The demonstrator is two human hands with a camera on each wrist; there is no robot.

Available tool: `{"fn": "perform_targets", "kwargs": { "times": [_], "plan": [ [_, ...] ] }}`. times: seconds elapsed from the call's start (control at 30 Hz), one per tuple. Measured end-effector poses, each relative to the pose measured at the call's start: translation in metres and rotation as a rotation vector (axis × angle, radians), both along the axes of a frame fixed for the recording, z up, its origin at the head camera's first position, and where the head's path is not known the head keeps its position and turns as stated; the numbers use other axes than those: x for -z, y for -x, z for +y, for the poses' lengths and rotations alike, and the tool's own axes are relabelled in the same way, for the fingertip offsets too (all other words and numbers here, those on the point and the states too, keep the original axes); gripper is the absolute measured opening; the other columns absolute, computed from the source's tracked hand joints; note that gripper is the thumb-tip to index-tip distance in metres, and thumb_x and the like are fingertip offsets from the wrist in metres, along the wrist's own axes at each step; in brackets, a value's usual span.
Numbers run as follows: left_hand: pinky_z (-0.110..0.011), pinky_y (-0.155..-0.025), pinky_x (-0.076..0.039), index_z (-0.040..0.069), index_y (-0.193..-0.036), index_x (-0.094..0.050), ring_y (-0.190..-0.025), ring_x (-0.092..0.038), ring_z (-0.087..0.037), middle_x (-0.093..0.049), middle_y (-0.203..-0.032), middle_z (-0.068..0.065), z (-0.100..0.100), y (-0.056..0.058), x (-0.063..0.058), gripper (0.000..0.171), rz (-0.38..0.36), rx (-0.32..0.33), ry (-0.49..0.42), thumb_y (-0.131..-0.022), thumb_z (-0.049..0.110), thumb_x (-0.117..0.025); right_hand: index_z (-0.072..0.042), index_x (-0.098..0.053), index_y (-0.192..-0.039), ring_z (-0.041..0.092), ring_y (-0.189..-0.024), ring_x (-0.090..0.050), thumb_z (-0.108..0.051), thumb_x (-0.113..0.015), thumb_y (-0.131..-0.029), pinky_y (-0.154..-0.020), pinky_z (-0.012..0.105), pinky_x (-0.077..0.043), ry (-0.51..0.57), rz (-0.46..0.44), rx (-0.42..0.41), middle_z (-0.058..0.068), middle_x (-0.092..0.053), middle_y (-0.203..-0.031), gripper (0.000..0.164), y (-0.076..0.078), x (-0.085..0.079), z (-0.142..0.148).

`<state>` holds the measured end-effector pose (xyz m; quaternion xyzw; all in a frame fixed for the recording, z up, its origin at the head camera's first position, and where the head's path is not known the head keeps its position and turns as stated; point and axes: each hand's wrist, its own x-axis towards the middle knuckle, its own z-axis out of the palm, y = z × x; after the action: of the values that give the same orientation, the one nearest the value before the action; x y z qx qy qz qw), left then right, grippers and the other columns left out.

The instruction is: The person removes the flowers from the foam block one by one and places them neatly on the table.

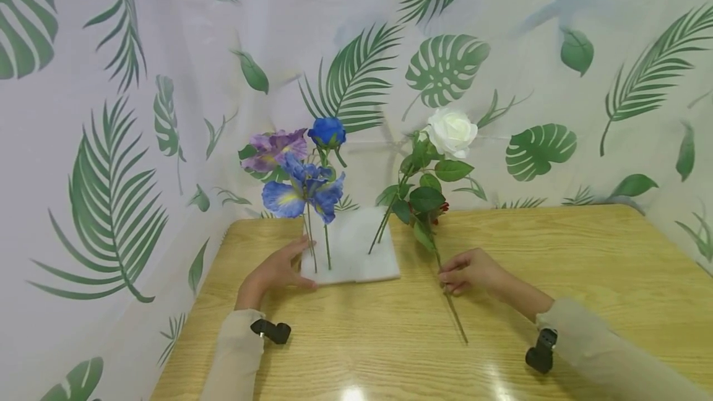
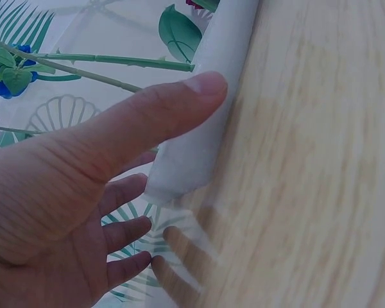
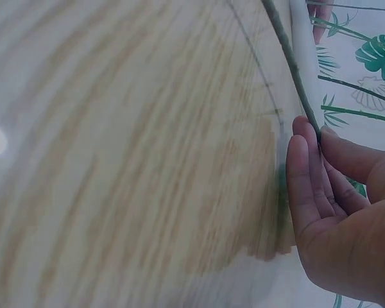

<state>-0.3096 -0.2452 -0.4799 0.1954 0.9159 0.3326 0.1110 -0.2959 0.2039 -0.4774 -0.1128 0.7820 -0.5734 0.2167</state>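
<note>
A white foam board [image 1: 356, 268] lies flat on the table with several artificial flowers standing in it. My left hand [image 1: 280, 270] is at its left front corner, fingers spread along the left side and thumb [image 2: 208, 86] at the front edge. Over this hand lean a blue iris [image 1: 303, 190], a blue rose [image 1: 327, 133] and a purple flower [image 1: 275, 150]. Right of the board, my right hand [image 1: 470, 271] pinches a green flower stem [image 1: 453, 311] between thumb and fingertips. Its bare lower end points toward me; leaves crowd its top. I cannot tell which bloom it carries.
A white rose [image 1: 452, 133] rises above the leaves at the right, and a small red bloom [image 1: 441, 210] peeks out behind them. The wooden table [image 1: 557, 265] meets a leaf-patterned curtain [image 1: 613, 159] at the back and left. Each wrist wears a small black camera.
</note>
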Motion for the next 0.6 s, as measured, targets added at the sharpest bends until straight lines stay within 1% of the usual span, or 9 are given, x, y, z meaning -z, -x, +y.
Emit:
{"fn": "perform_targets", "kwargs": {
  "times": [0.3,0.6],
  "plan": [
    [-0.06,-0.125,-0.02,0.008,-0.159,-0.036,-0.157,-0.014,-0.042,-0.016,-0.17,-0.017,0.001,0.0,-0.001,0.101,0.006,0.006,-0.009,-0.077,0.03,-0.091,0.023,-0.059,-0.123,0.015,-0.074,-0.076,-0.005,-0.069,-0.096,-0.07,0.032,-0.064,0.012,-0.027,-0.013,0.016,-0.078,-0.091,0.04,-0.001,0.0,-0.007],
    [-0.06,-0.125,-0.02,0.009,-0.158,-0.037,-0.157,-0.014,-0.041,-0.017,-0.17,-0.018,0.001,-0.001,-0.001,0.101,0.004,0.009,-0.017,-0.077,0.03,-0.091,0.02,-0.063,-0.121,0.015,-0.074,-0.075,-0.009,-0.07,-0.096,-0.07,0.032,-0.064,-0.021,-0.035,-0.028,0.013,-0.078,-0.09,0.038,-0.003,-0.002,-0.011]
  ]
}}
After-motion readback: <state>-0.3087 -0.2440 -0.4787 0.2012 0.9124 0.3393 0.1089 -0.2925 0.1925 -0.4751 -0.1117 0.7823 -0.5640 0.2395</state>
